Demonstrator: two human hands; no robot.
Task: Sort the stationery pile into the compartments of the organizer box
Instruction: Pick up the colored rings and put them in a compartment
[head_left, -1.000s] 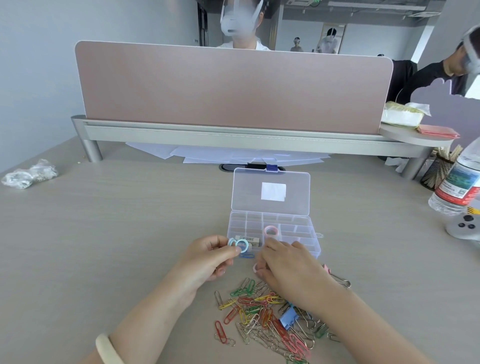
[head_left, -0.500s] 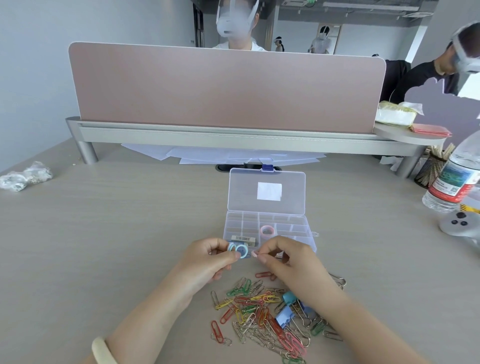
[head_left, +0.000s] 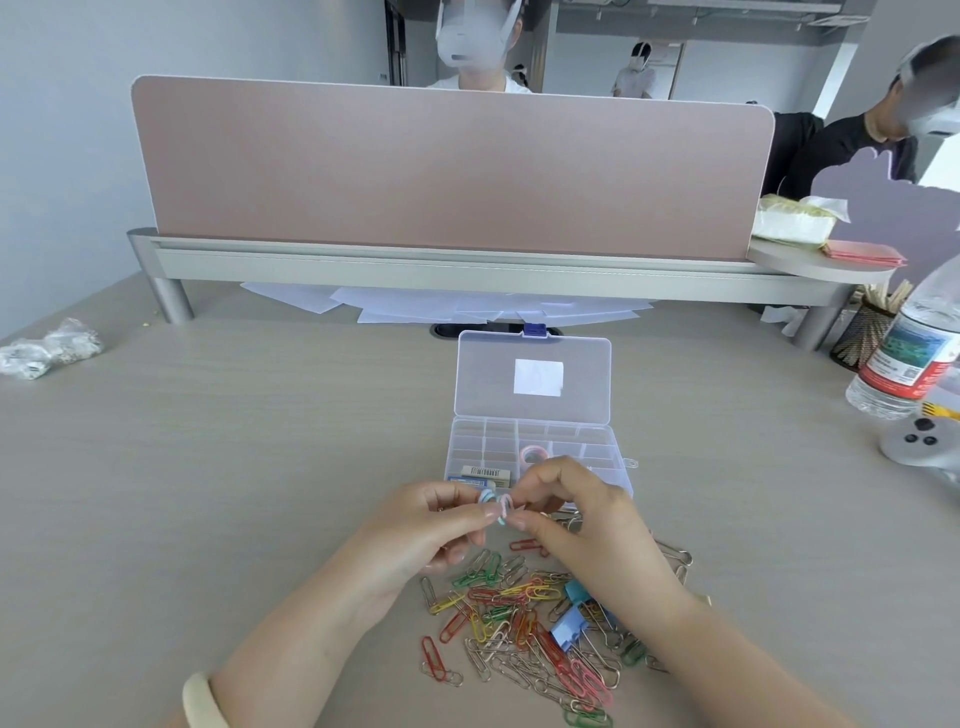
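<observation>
A clear organizer box (head_left: 605, 457) lies open on the desk, lid tilted back. One middle compartment holds a pink tape roll (head_left: 533, 455); a front left one holds an eraser (head_left: 485, 473). My left hand (head_left: 421, 530) pinches small blue rings (head_left: 487, 496) just in front of the box. My right hand (head_left: 576, 514) pinches a pink ring (head_left: 505, 506) and holds it against them. Below the hands lies a pile of coloured paper clips (head_left: 519, 618) with blue binder clips (head_left: 569, 626).
A water bottle (head_left: 914, 353) and a grey controller (head_left: 917, 441) stand at the right edge, a pen cup (head_left: 860, 332) behind them. A crumpled plastic wrap (head_left: 47, 348) lies far left. A pink divider screen (head_left: 452, 171) closes the back; people sit beyond it.
My right hand rose from the clip pile with a pink ring and brought it to the blue rings in my left hand. The left hand stayed nearly still.
</observation>
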